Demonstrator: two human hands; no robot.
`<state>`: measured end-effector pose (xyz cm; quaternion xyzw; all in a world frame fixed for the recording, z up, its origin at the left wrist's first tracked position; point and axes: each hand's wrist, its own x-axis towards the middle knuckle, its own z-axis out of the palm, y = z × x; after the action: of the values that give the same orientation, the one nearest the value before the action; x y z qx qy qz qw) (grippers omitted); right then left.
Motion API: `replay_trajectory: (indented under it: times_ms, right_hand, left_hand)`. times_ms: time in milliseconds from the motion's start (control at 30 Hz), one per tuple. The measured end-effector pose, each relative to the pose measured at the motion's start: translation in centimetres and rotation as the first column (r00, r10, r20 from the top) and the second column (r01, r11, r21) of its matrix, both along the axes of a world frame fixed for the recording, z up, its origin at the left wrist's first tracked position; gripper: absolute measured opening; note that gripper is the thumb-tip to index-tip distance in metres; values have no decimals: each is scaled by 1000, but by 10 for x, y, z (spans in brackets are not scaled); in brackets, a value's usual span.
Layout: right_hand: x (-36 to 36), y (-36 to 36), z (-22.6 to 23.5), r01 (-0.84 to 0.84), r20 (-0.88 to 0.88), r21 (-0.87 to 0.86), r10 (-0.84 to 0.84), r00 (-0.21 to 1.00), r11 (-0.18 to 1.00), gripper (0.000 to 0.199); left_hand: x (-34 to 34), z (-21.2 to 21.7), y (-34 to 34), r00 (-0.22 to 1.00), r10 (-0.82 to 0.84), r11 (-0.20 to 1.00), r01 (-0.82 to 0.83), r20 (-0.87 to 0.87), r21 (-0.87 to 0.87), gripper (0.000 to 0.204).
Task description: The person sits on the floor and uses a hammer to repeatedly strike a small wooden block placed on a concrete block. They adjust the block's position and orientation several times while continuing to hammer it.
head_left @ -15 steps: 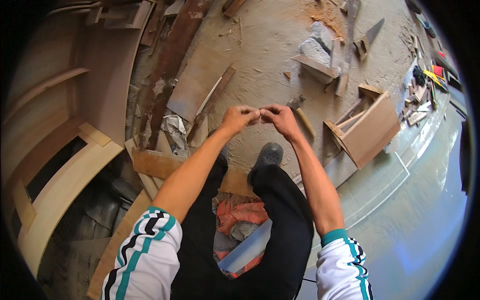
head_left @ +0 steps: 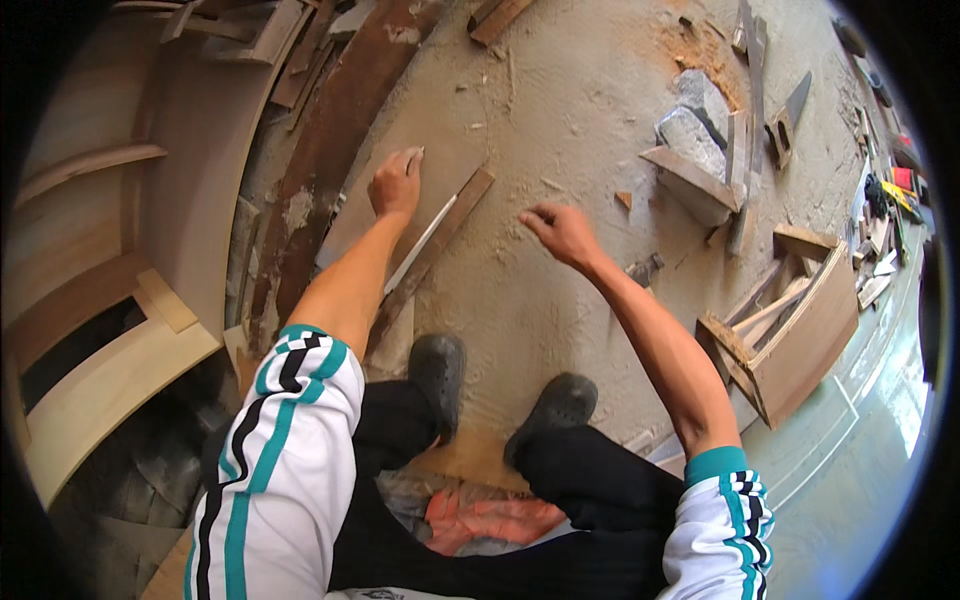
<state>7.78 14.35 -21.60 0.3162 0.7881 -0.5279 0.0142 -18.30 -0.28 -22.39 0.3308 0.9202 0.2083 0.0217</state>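
Apparently, a handling step with the board is in hand: the left hand (head_left: 396, 185), at about 11 o'clock, is over the flat wooden board (head_left: 440, 168), and I cannot tell whether it touches it. Its fingers are curled nearly closed; a pale speck shows at the fingertips, but it is too small for me to say if something is pinched. The right hand (head_left: 562, 230), between 1 and 2 o'clock, is loosely curled above the dusty floor (head_left: 545, 130), well apart from the left; I cannot tell if it holds anything. In my judgement, gripping the board from here would call for opening the left fingers.

The board lies at 11 o'clock, brown, thin-looking and dusty, partly hidden by the left hand and forearm. A narrow wooden strip (head_left: 445, 238) runs along its right side, with a whitish line between them. Toward 3 o'clock, what looks like a hammer head (head_left: 645, 268) is just beside the right forearm; a handsaw (head_left: 790, 122) lies at 2 o'clock.
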Motion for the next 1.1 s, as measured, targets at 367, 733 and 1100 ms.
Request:
replay_trajectory:
  times_ms: [367,733,1100]
  right_hand:
    - [33,41,16,-377,96,154,366,926,913,31]
    - [94,54,46,-398,346,354,277,896,846,27]
    - [182,66,48,-328,575,489,-15,818,808,30]
  left_hand:
    - [-9,-13,-14,1000,-22,1000,22,-7,-12,31]
    - [-13,2,-19,982,-140,990,137,124,30,36]
    - [7,8,3,985,151,971,-134,78,-196,20]
